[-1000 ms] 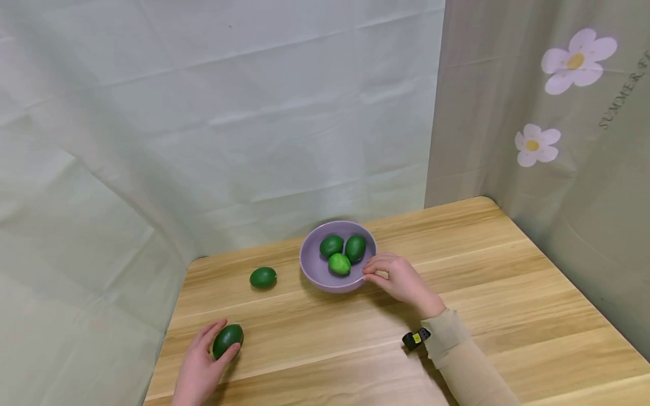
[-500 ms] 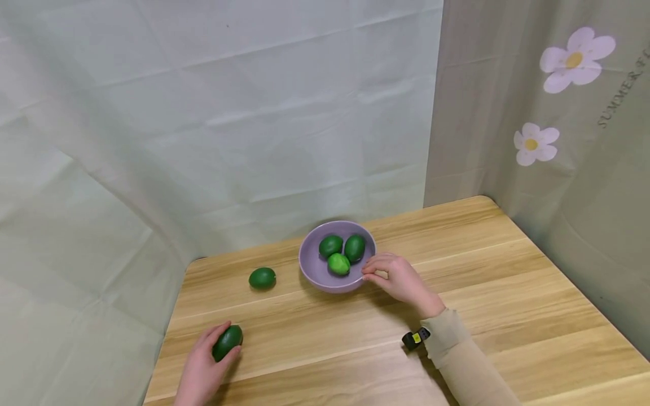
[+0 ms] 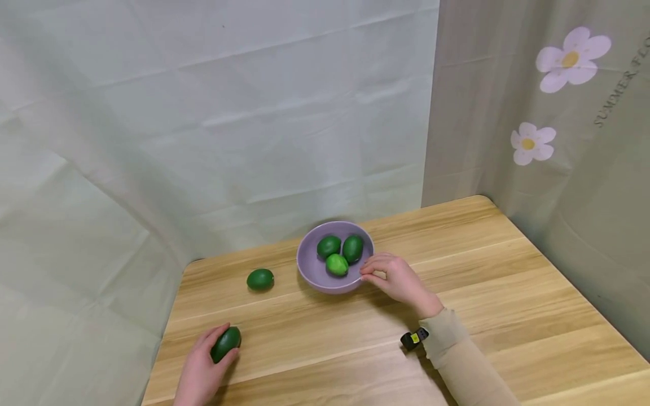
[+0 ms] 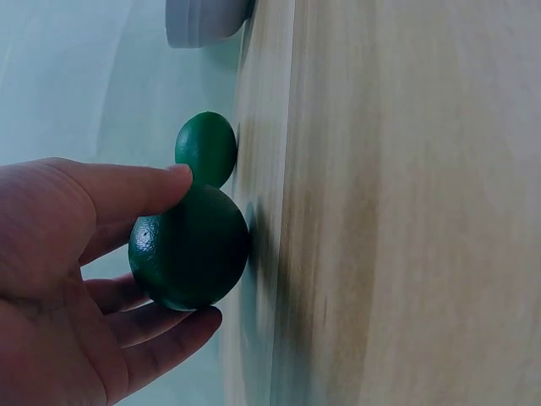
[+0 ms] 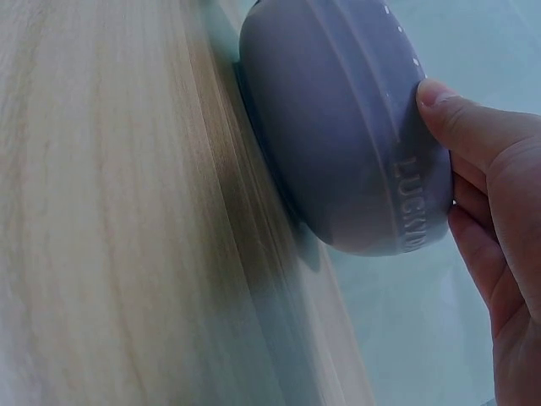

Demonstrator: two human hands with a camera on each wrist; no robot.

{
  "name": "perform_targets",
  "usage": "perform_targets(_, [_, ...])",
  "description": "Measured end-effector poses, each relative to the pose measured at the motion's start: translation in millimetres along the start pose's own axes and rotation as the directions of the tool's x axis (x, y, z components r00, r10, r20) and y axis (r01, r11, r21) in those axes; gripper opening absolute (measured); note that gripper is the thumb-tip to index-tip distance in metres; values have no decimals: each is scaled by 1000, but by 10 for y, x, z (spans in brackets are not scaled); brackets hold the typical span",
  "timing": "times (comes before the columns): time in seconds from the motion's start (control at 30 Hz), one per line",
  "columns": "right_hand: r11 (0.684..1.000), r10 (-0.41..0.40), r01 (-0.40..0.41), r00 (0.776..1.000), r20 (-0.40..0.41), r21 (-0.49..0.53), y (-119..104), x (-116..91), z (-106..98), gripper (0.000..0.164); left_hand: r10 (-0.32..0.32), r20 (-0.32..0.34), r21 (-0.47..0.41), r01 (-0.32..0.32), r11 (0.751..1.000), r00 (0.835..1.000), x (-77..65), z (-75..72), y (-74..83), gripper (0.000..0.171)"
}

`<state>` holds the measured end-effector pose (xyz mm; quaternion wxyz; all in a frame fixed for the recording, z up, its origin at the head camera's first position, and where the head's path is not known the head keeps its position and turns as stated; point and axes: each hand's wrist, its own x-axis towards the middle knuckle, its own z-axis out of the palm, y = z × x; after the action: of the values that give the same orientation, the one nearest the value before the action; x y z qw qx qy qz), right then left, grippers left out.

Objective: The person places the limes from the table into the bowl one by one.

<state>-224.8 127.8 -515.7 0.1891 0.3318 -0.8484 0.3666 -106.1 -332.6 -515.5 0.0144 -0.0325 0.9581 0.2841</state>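
Observation:
My left hand [image 3: 200, 363] holds a dark green oval fruit [image 3: 225, 344] low over or on the table at the front left. In the left wrist view, the thumb lies along one side of this fruit [image 4: 190, 254] and the fingers along the other. My right hand [image 3: 398, 282] pinches the near right rim of a purple bowl [image 3: 325, 286]. The right wrist view shows the thumb on the rim and fingers behind the bowl's wall [image 5: 338, 144]. Inside the bowl lie two dark green fruits [image 3: 352, 248] and a brighter green fruit [image 3: 337, 265].
Another dark green fruit [image 3: 260, 279] lies on the wooden table [image 3: 482, 282], left of the bowl. Pale fabric [image 3: 284, 113] hangs behind the table and along both sides. A black band with a yellow mark [image 3: 414, 338] is at my right wrist.
My left fingers have drawn slightly closer round the dark green fruit. The right hand stays at the bowl's rim, and the whole head view has shifted a little.

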Motion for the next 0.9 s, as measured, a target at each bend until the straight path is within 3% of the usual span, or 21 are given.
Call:
perform_targets(0.5, [1000, 7, -7, 1000, -2, -2, 0, -5, 1, 12, 18, -39, 10, -17, 1000, 999, -17, 20, -11, 62])
perform_targets(0.9, [1000, 19, -19, 1000, 8, 6, -11, -3, -8, 12, -12, -10, 11, 12, 1000, 1000, -6, 12, -15, 61])
